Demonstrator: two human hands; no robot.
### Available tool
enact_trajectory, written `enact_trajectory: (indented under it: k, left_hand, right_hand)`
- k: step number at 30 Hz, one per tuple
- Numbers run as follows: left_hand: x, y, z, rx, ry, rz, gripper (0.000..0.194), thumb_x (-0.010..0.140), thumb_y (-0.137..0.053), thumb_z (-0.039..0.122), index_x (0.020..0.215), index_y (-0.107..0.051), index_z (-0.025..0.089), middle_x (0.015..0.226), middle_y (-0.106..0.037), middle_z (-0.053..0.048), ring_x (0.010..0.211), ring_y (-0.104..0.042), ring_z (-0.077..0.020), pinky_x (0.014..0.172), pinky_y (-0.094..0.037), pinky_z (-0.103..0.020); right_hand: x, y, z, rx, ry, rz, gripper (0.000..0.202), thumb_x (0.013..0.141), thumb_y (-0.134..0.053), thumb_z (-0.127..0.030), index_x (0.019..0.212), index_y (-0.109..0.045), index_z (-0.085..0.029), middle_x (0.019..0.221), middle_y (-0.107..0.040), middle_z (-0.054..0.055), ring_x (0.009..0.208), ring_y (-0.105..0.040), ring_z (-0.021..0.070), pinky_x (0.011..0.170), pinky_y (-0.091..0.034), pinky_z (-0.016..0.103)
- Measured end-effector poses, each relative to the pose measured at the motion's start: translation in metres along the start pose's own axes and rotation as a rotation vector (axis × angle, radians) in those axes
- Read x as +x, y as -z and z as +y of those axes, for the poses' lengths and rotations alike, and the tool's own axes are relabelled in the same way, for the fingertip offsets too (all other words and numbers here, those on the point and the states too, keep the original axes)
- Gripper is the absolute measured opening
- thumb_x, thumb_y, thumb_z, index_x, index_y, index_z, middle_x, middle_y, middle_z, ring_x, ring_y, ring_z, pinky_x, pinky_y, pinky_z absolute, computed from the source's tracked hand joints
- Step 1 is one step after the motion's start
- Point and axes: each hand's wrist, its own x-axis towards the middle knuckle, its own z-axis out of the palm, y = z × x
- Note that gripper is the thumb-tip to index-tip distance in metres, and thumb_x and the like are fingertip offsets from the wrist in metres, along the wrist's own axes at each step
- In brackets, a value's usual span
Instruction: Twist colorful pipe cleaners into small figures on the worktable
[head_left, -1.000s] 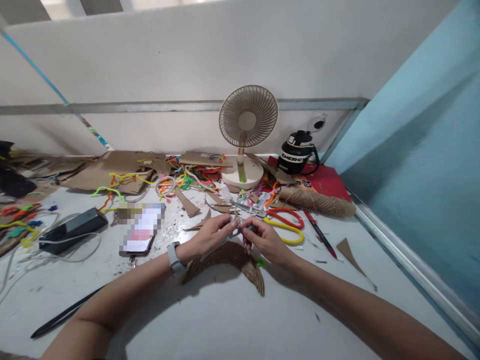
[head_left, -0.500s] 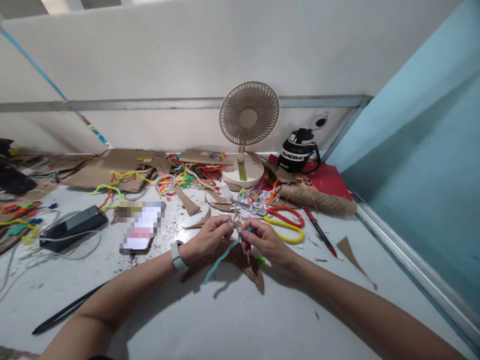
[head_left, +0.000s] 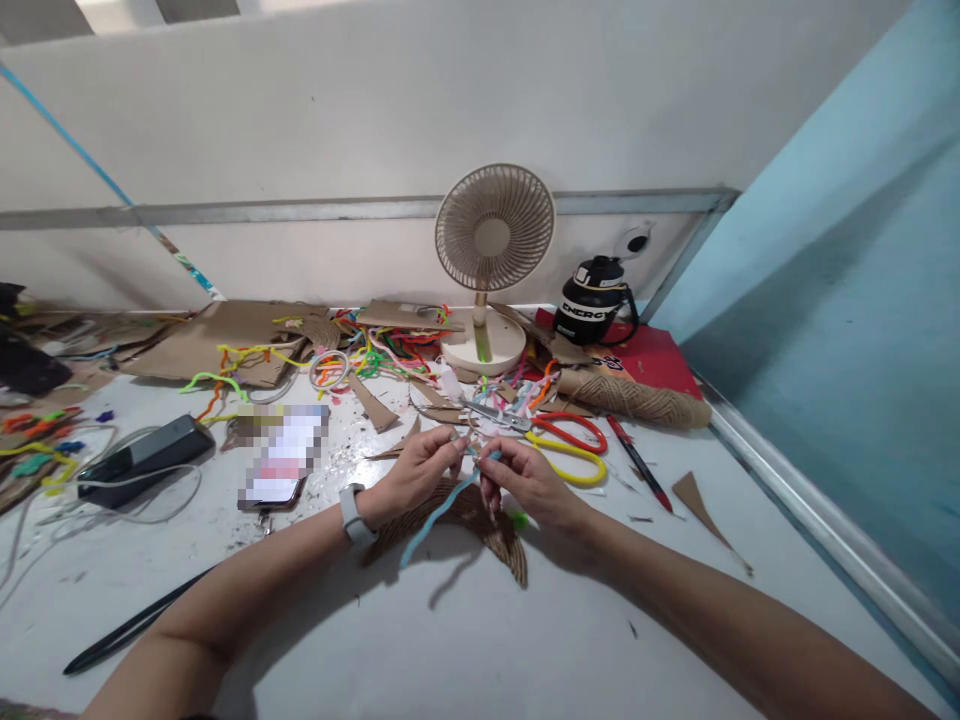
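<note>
Between my two hands is a light blue pipe cleaner, its long tail hanging down to the left. My left hand pinches it near one end, fingertips pressed together. Close beside it, my right hand is closed on the same pipe cleaner, the fingers curled. Below both hands, a brown curved piece wrapped in twine lies on the white table. A small bright green bit shows by my right hand. The exact spot where the fingertips meet is too small to make out.
Scissors with red and yellow handles lie just beyond my hands. Farther back stand a fan and a black jug, near a twine roll. A phone and black power bank lie left, cardboard behind.
The pipe cleaner's loose tail has swung slightly left. My hands stay at nearly the same place, still pinching it, with a small shift of the fingers.
</note>
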Motion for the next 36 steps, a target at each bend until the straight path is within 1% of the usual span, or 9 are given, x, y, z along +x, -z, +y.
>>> enact_trajectory:
  k: [3,7,10,13,19,23,28,30,36]
  left_hand:
    - [0.002,-0.003,-0.007,-0.019,-0.017,0.079,0.035,0.083,-0.054,0.047,0.07,-0.055,0.015,0.068,-0.053,0.0,0.067,-0.046,-0.0115,0.066,-0.039,-0.024]
    - [0.003,-0.01,-0.016,-0.133,0.019,0.228,0.028,0.074,-0.068,0.042,0.073,-0.063,0.015,0.071,-0.059,-0.001,0.068,-0.05,-0.0114,0.067,-0.04,-0.023]
    - [0.004,-0.013,-0.017,-0.254,0.044,0.264,0.023,0.069,-0.073,0.037,0.077,-0.067,0.016,0.078,-0.062,-0.001,0.073,-0.054,-0.0122,0.07,-0.042,-0.024]
    - [0.003,-0.013,-0.017,-0.386,0.077,0.224,0.024,0.067,-0.075,0.035,0.078,-0.069,0.015,0.08,-0.064,-0.002,0.074,-0.055,-0.0118,0.071,-0.043,-0.024]
    - [0.003,-0.012,-0.023,-0.682,0.226,0.075,0.025,0.066,-0.077,0.033,0.075,-0.065,0.014,0.071,-0.059,0.001,0.06,-0.048,-0.0067,0.06,-0.038,-0.02]
    - [0.004,-0.008,-0.023,-0.757,0.287,-0.026,0.027,0.065,-0.078,0.031,0.072,-0.062,0.011,0.069,-0.054,0.001,0.059,-0.047,-0.0061,0.058,-0.036,-0.019]
    - [0.008,-0.004,-0.024,-0.799,0.358,-0.136,0.031,0.062,-0.08,0.033,0.07,-0.061,0.01,0.066,-0.055,-0.001,0.06,-0.05,-0.0079,0.058,-0.038,-0.02]
    - [0.009,-0.005,-0.024,-0.833,0.38,-0.115,0.031,0.06,-0.081,0.032,0.07,-0.062,0.01,0.063,-0.055,0.0,0.056,-0.049,-0.0066,0.056,-0.037,-0.019]
    - [0.009,-0.01,-0.022,-0.859,0.36,0.065,0.029,0.059,-0.082,0.027,0.074,-0.064,0.01,0.063,-0.059,0.001,0.056,-0.051,-0.0063,0.054,-0.037,-0.018]
  right_hand:
    - [0.002,-0.001,0.005,0.01,0.005,0.058,0.033,0.08,-0.061,-0.05,0.085,-0.05,-0.019,0.057,-0.059,-0.005,0.045,-0.056,0.0094,0.044,-0.043,0.021]
    - [0.004,-0.002,0.008,0.026,0.005,0.093,0.034,0.079,-0.063,-0.05,0.086,-0.049,-0.019,0.056,-0.059,-0.005,0.043,-0.055,0.0096,0.043,-0.042,0.021]
    - [0.004,-0.003,0.009,0.037,0.001,0.103,0.034,0.078,-0.063,-0.05,0.085,-0.051,-0.019,0.056,-0.059,-0.005,0.044,-0.055,0.0092,0.043,-0.042,0.02]
    - [0.004,-0.005,0.008,0.055,-0.003,0.117,0.033,0.077,-0.065,-0.049,0.085,-0.053,-0.019,0.056,-0.059,-0.005,0.044,-0.054,0.0088,0.045,-0.043,0.021]
    - [0.003,-0.006,0.005,0.136,-0.025,0.097,0.034,0.074,-0.069,-0.048,0.079,-0.054,-0.018,0.055,-0.059,-0.004,0.045,-0.054,0.0088,0.045,-0.042,0.02]
    - [0.0,-0.007,0.004,0.157,-0.044,0.063,0.031,0.075,-0.07,-0.045,0.078,-0.056,-0.017,0.055,-0.059,-0.003,0.045,-0.054,0.0085,0.045,-0.042,0.02]
    - [0.0,-0.008,0.008,0.213,-0.082,0.052,0.03,0.074,-0.071,-0.042,0.08,-0.056,-0.016,0.055,-0.06,-0.004,0.043,-0.052,0.0071,0.043,-0.041,0.018]
    - [0.002,-0.007,0.009,0.212,-0.085,0.063,0.031,0.073,-0.072,-0.042,0.079,-0.056,-0.016,0.054,-0.06,-0.003,0.043,-0.053,0.0074,0.043,-0.041,0.018]
    - [0.009,0.0,0.006,0.184,-0.027,0.129,0.034,0.069,-0.074,-0.045,0.076,-0.054,-0.018,0.056,-0.064,-0.003,0.044,-0.059,0.0117,0.046,-0.046,0.023]
